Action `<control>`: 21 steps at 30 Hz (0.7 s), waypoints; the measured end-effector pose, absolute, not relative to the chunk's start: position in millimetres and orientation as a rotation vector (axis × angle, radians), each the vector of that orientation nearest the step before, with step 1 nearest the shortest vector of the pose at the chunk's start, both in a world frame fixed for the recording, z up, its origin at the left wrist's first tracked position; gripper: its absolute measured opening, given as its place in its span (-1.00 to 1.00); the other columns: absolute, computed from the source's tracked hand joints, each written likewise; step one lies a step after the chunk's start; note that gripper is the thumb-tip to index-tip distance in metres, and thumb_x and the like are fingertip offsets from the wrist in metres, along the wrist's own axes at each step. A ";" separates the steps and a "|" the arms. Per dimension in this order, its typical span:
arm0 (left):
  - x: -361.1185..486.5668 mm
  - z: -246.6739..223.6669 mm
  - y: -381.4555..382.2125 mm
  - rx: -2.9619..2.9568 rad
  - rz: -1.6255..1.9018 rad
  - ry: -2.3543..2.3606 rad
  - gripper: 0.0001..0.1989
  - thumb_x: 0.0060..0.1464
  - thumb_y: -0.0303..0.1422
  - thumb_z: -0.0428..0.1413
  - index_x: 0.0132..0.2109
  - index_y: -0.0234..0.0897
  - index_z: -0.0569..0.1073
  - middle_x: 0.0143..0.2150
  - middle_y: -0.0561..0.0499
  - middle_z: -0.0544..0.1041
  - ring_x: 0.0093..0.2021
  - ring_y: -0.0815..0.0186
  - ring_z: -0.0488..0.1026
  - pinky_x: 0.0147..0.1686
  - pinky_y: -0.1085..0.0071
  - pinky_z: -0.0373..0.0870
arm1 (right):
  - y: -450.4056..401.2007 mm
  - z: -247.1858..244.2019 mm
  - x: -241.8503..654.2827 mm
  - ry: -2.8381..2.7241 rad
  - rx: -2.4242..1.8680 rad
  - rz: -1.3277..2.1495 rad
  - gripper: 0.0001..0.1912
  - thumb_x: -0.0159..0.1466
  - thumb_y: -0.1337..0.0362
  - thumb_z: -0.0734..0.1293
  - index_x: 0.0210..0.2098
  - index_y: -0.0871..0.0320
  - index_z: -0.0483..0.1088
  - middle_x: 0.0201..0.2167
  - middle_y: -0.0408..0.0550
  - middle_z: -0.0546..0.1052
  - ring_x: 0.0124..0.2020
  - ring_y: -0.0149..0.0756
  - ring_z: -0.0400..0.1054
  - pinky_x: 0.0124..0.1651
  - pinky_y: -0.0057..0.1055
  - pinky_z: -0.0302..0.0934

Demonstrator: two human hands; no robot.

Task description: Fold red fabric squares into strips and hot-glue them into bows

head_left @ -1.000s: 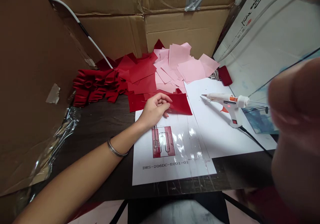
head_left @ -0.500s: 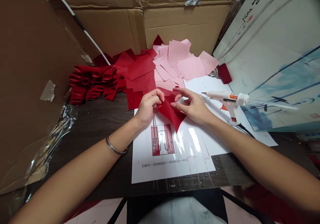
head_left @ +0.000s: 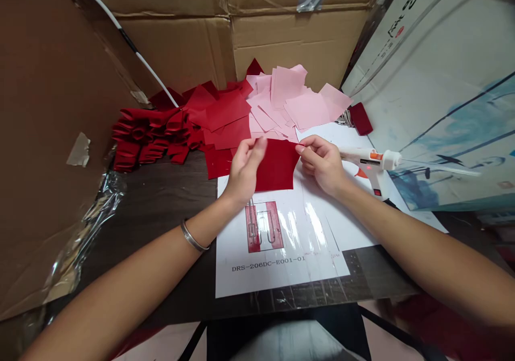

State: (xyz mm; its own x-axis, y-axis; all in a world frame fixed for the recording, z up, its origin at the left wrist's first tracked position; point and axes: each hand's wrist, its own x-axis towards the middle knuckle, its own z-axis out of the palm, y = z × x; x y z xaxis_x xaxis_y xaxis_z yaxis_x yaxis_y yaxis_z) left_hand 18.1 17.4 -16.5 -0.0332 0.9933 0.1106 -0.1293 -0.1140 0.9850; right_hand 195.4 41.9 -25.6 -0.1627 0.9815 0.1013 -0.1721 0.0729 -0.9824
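A dark red fabric piece (head_left: 275, 165) is stretched between my two hands above a white printed sheet (head_left: 237, 283). My left hand (head_left: 245, 170) pinches its left side, thumb on top. At its upper right corner, my right hand (head_left: 322, 162) grips the edge between thumb and fingers. Just behind lies a pile of loose red fabric pieces (head_left: 227, 111), with pale pink pieces (head_left: 308, 109) beside it on the right. A white glue gun (head_left: 374, 168) with a lit red light stands to the right of my right hand, its nozzle hidden behind that hand.
Folded red pieces (head_left: 151, 135) are stacked at the back left. A dark red box-like item (head_left: 361, 118) sits by the pink pieces. Cardboard walls (head_left: 298, 39) enclose the back and left, and a painted white panel (head_left: 454, 109) stands at the right. A white cable (head_left: 148, 68) hangs at left.
The red fabric piece has gone from hanging with a corner pointing down to being held flat and squared. My right hand has moved to its upper right corner, and now covers the glue gun's nozzle.
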 end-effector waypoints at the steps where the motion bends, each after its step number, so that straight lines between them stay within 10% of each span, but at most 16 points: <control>1: 18.5 -15.9 16.2 1.201 1.341 1.060 -0.72 0.17 -0.14 0.12 -0.13 -0.26 0.40 -0.19 -0.03 0.53 -0.16 0.26 0.49 -0.13 0.34 0.43 | 42.4 -25.0 195.7 -1.231 -0.927 1.351 -0.78 0.14 0.16 0.46 -0.41 0.09 0.35 -0.72 -0.37 0.01 -0.70 -0.55 -0.21 -0.64 -0.48 -0.30; 17: 18.8 -12.4 12.0 1.160 1.343 1.124 -0.77 0.05 -0.28 0.25 -0.20 -0.35 0.52 -0.17 -0.10 0.61 -0.21 0.24 0.55 -0.19 0.32 0.50 | 45.9 -20.1 199.3 -1.189 -0.893 1.477 -0.72 0.07 0.07 0.49 -0.30 0.04 0.45 -0.66 -0.33 0.08 -0.68 -0.54 -0.19 -0.64 -0.46 -0.27; 21: 19.0 -11.5 11.8 1.212 1.334 1.093 -0.78 0.07 -0.29 0.23 -0.18 -0.34 0.49 -0.17 -0.09 0.59 -0.19 0.26 0.53 -0.17 0.34 0.48 | 41.6 -18.9 195.1 -1.409 -0.957 1.324 -0.71 0.08 0.09 0.49 -0.55 0.13 0.41 -0.62 -0.23 0.23 -0.62 -0.50 0.00 -0.58 -0.42 -0.09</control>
